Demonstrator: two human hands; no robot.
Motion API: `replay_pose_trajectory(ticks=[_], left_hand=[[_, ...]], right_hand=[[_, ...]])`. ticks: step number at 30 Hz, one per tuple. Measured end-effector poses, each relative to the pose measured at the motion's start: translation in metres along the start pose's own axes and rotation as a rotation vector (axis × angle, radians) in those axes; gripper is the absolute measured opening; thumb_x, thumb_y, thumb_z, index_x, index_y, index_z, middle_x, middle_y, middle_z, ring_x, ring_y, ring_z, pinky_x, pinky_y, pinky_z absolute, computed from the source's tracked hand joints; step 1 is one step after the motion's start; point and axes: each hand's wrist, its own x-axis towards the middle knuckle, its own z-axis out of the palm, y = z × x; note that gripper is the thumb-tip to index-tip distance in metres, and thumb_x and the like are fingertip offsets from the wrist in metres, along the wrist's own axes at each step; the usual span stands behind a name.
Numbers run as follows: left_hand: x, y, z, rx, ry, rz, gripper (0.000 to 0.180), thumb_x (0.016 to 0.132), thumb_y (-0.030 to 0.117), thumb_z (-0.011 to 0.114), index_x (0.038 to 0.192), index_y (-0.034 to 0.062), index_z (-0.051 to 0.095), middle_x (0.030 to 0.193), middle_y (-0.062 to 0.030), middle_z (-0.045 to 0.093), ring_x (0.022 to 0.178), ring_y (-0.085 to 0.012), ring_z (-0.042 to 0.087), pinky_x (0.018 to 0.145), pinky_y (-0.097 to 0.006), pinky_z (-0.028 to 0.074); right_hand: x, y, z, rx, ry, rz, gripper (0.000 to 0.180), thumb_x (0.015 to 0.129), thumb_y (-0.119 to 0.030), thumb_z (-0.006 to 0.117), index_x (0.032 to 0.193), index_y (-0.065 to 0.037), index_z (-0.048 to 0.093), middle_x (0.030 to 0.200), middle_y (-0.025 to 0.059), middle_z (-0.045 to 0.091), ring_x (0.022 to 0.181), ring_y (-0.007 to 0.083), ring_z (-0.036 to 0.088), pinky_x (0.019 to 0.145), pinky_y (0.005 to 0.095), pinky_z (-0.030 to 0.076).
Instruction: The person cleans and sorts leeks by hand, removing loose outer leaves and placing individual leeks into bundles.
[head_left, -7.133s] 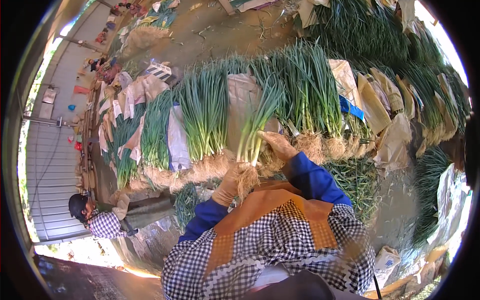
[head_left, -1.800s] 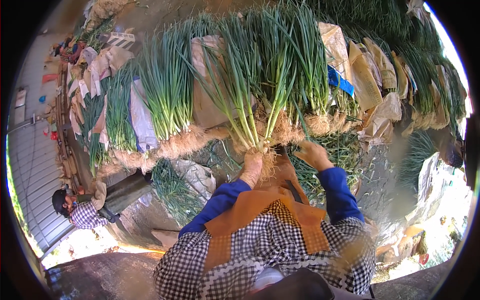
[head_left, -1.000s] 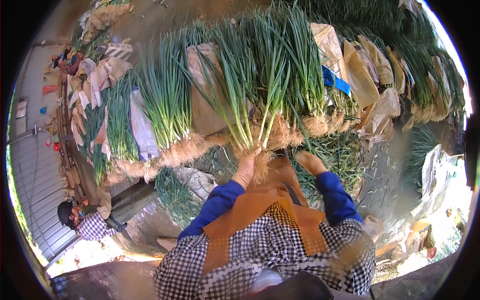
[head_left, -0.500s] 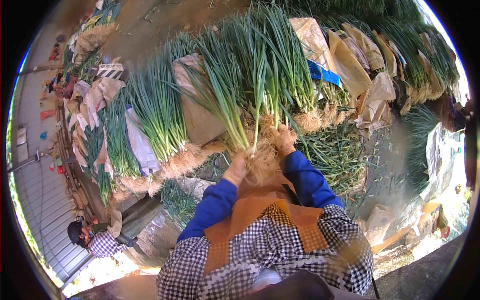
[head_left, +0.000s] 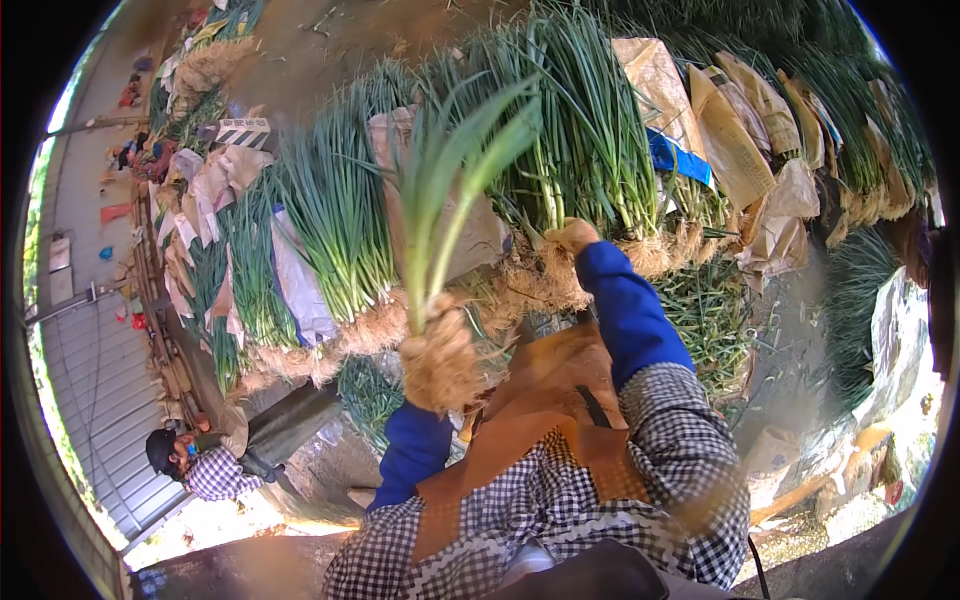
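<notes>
Nearest, on the near side of the flat tan woven sack (head_left: 485, 240) that serves as the landmark, a brown leather-like apron (head_left: 560, 375) is worn over a black-and-white checked garment (head_left: 660, 440). To the near left of the sack, an upright bundle of long-leaved green scallions with pale stems (head_left: 424, 250) is grasped low by the left hand (head_left: 418, 372), which is closed about the root end and largely covered by shaggy straw-coloured roots (head_left: 455, 365); its leaf tops are blurred and cross in front of the sack. Just right of the sack, the right hand (head_left: 575, 236) is curled at the stem bases of the dense green scallions in the row (head_left: 545, 150) (whether any stem is firmly pinched there cannot be told). The held bundle is probably best kept level at its root ends, gripped firmly but without crushing, while stems are taken low, so that leaves are not snapped or roots tangled. Well right of the sack, on its near side, loose green leaves (head_left: 700, 330) are heaped; far to its left, another person in a checked shirt (head_left: 220, 475) is seen, and beyond it bare brown ground (head_left: 340, 60) is spread.
</notes>
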Motion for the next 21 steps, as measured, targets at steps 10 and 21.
replay_pose_trajectory(ticks=[10,21], left_hand=[[-0.043,-0.072,-0.13,0.155,0.56,-0.172,0.025,0.073,0.01,0.061,0.097,0.0071,0.055,0.084,-0.0054,0.057,0.08,-0.0167,0.057,0.066,-0.03,0.053],[-0.033,-0.106,-0.173,0.673,0.727,-0.132,0.024,0.072,0.006,0.064,0.094,0.0008,0.055,0.084,-0.0057,0.059,0.077,-0.018,0.057,0.068,-0.03,0.05]], right_hand=[[-0.181,-0.021,-0.01,0.661,-0.439,-0.405,0.045,0.086,-0.026,0.054,0.124,-0.003,0.046,0.119,0.0125,0.052,0.107,0.0206,0.051,0.091,0.0331,0.042],[-0.105,-0.077,-0.007,-0.578,0.096,-0.069,0.055,0.077,-0.061,0.048,0.09,-0.01,0.062,0.079,0.0098,0.063,0.071,0.0183,0.062,0.06,0.0339,0.047]])
